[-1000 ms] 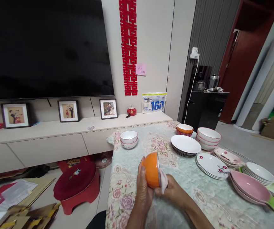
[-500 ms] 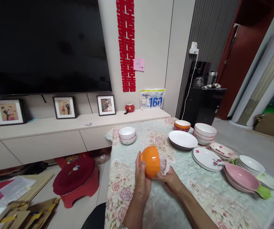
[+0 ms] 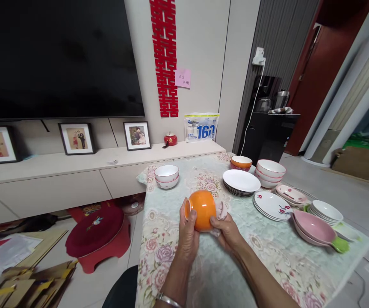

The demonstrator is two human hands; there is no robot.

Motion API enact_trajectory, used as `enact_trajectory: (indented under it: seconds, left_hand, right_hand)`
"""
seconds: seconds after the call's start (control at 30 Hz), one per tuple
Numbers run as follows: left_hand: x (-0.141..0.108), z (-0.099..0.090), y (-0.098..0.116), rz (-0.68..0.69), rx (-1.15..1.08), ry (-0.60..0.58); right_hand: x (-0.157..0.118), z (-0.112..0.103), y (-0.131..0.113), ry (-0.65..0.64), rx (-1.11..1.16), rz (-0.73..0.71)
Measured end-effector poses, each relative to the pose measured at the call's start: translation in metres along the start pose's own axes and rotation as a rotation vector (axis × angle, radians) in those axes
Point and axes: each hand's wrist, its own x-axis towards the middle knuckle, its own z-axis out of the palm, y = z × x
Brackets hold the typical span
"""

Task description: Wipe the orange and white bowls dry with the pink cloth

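An orange bowl [image 3: 202, 210], tipped on its side, is held between my two hands above the table. My left hand [image 3: 188, 233] grips it near its foot, thumb on the outer wall. At the rim side, my right hand [image 3: 227, 231] pinches the bowl's edge through a pale pinkish cloth [image 3: 222, 210], part of which sticks out past the rim. The inside of the bowl is turned away from view. Beyond my hands, a pair of stacked white bowls [image 3: 166, 176] with red rims stands at the table's far left.
On the table's right are stacked white plates [image 3: 242, 180], flowered plates [image 3: 272, 205], white bowls [image 3: 270, 172], an orange bowl [image 3: 241, 161] on a red one, and pink dishes [image 3: 314, 226]. A red stool [image 3: 96, 235] stands left of the flowered tablecloth [image 3: 158, 252].
The orange bowl has turned in my hands, so its foot ring now shows more. My view has shifted slightly right and down. Both hands keep their hold.
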Motion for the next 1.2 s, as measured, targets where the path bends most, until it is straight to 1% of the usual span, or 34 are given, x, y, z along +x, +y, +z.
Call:
enact_trajectory:
  seconds: [0.03, 0.07, 0.13, 0.17, 0.2, 0.23, 0.27, 0.3, 0.33, 0.37, 0.43, 0.5, 0.57, 0.6, 0.63, 0.67, 0.73, 0.77, 0.8, 0.83, 0.87, 0.9, 0.93, 1.0, 1.07, 1.13, 1.17, 1.2]
  left_hand:
    - [0.001, -0.001, 0.000, 0.002, -0.006, 0.018]
    - [0.001, -0.002, 0.001, -0.016, -0.021, 0.046]
    - [0.003, -0.004, 0.003, -0.107, -0.053, 0.114]
    - [0.003, -0.005, 0.003, -0.155, -0.062, 0.148]
    - [0.004, -0.005, 0.004, -0.189, -0.068, 0.174]
    - [0.004, -0.005, 0.004, -0.203, -0.073, 0.183]
    - [0.004, -0.004, 0.004, -0.198, -0.077, 0.179]
    - [0.003, -0.003, 0.004, -0.180, -0.082, 0.163]
    - [0.002, -0.001, 0.004, -0.161, -0.085, 0.134]
    - [0.001, 0.000, 0.004, -0.147, -0.082, 0.096]
    - [-0.002, 0.003, 0.004, -0.124, -0.053, 0.015]
    - [-0.003, 0.004, 0.005, -0.088, -0.004, -0.047]
    - [-0.002, 0.003, 0.005, -0.043, 0.031, -0.074]
    - [-0.001, 0.002, 0.005, -0.033, 0.031, -0.069]
    - [0.001, 0.001, 0.005, -0.039, 0.021, -0.039]
    - [0.003, 0.000, 0.004, -0.061, 0.004, 0.013]
    - [0.006, -0.004, 0.003, -0.136, -0.033, 0.128]
    - [0.007, -0.005, 0.002, -0.174, -0.051, 0.167]
    - [0.007, -0.006, 0.002, -0.201, -0.068, 0.184]
    - [0.007, -0.006, 0.001, -0.217, -0.082, 0.175]
    - [0.006, -0.005, 0.001, -0.222, -0.095, 0.153]
    - [0.005, -0.004, 0.001, -0.216, -0.102, 0.127]
    - [0.003, -0.003, 0.001, -0.209, -0.101, 0.104]
    - [0.001, 0.001, 0.001, -0.187, -0.073, 0.046]
    - [0.000, 0.003, 0.000, -0.128, -0.017, -0.007]
    - [0.001, 0.003, 0.001, -0.056, 0.037, -0.029]
    - [0.003, 0.002, 0.001, -0.033, 0.046, -0.021]
    - [0.004, 0.001, 0.001, -0.033, 0.039, 0.003]
  right_hand:
    - [-0.001, 0.002, -0.001, -0.045, -0.001, 0.003]
    - [-0.002, 0.003, -0.003, -0.121, -0.056, 0.015]
    - [-0.003, 0.006, -0.007, -0.285, -0.293, 0.016]
    - [-0.004, 0.006, -0.008, -0.337, -0.443, -0.002]
    - [-0.004, 0.006, -0.009, -0.358, -0.589, -0.032]
    - [-0.003, 0.006, -0.009, -0.347, -0.713, -0.067]
    - [-0.003, 0.005, -0.009, -0.315, -0.799, -0.094]
    - [-0.002, 0.004, -0.008, -0.277, -0.826, -0.095]
    - [-0.002, 0.002, -0.007, -0.235, -0.787, -0.073]
    - [-0.001, 0.001, -0.006, -0.195, -0.688, -0.042]
    - [0.000, -0.001, -0.004, -0.098, -0.369, 0.003]
    - [0.000, 0.000, -0.003, 0.012, -0.059, 0.018]
    - [0.000, 0.002, -0.003, 0.079, 0.106, 0.023]
    - [-0.001, 0.004, -0.003, 0.066, 0.119, 0.028]
    - [-0.001, 0.005, -0.004, 0.014, 0.079, 0.035]
    - [-0.002, 0.007, -0.004, -0.059, -0.006, 0.036]
    - [-0.003, 0.010, -0.004, -0.208, -0.284, 0.000]
    - [-0.004, 0.011, -0.004, -0.255, -0.443, -0.033]
    - [-0.004, 0.012, -0.005, -0.265, -0.585, -0.070]
    - [-0.004, 0.012, -0.005, -0.241, -0.691, -0.105]
    - [-0.003, 0.012, -0.005, -0.204, -0.745, -0.121]
    - [-0.002, 0.011, -0.004, -0.163, -0.732, -0.113]
    - [-0.001, 0.009, -0.004, -0.126, -0.655, -0.088]
    - [0.001, 0.006, -0.003, -0.047, -0.373, -0.028]
    - [0.002, 0.004, -0.002, 0.054, -0.081, 0.012]
    - [0.002, 0.004, -0.001, 0.130, 0.078, 0.027]
    - [0.001, 0.005, -0.001, 0.122, 0.094, 0.028]
    - [0.001, 0.006, -0.001, 0.072, 0.061, 0.028]
